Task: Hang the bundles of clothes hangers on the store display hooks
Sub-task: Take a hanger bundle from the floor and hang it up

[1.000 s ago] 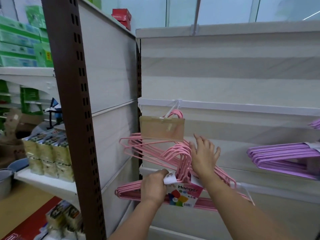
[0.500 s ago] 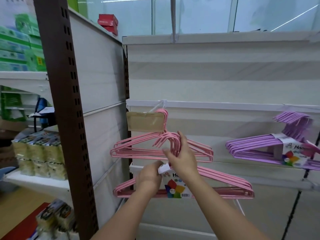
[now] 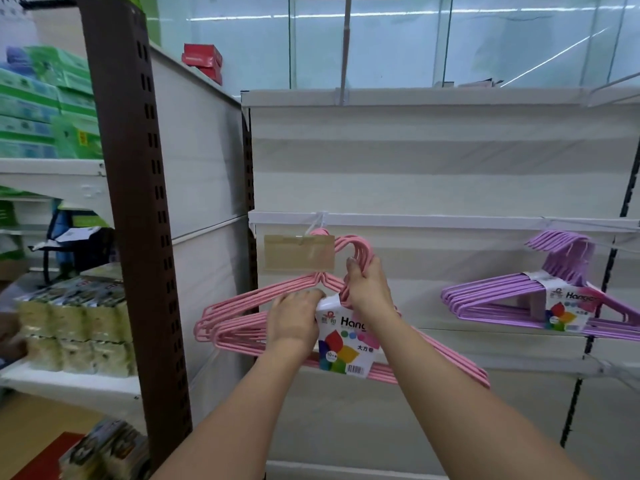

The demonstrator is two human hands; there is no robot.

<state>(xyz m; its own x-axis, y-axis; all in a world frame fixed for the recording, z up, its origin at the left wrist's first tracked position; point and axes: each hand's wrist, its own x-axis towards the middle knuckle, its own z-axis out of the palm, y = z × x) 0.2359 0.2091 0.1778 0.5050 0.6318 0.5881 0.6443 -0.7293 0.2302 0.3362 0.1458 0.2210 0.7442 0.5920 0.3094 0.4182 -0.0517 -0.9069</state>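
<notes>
I observe both hands raised in front of a pale slatted display panel [image 3: 433,161]. My left hand [image 3: 293,322] grips the pink hanger bundle [image 3: 242,327] at its neck, fingers curled over the top edge of the paper label [image 3: 346,344] that wraps it; the label shows "Hang…", coloured petal shapes and a barcode. My right hand [image 3: 369,285] is closed round the bundle's hook ends [image 3: 360,245], thumb on the near side, the other fingers wrapped behind and mostly hidden.

The hook ends stand just right of a tan cardboard tag [image 3: 299,252] that hangs at the front of a white display hook [image 3: 317,221] fixed to the horizontal rail [image 3: 450,221]. Whether the hooks already sit over the prong I cannot tell; the tag and hand cover that point. A second pink bundle [image 3: 277,285] appears behind the held one, its neck rising under the tag.

To the right, a purple hanger bundle [image 3: 502,296] with a matching label hangs from the same rail, well apart from the pink ones.

At left, a brown perforated upright [image 3: 138,216] separates this bay from shelving holding green boxes [image 3: 34,109] above and stacked yellowish packets [image 3: 76,327] on a white shelf [image 3: 69,382]. A red box [image 3: 202,58] sits on top of the side panel.
</notes>
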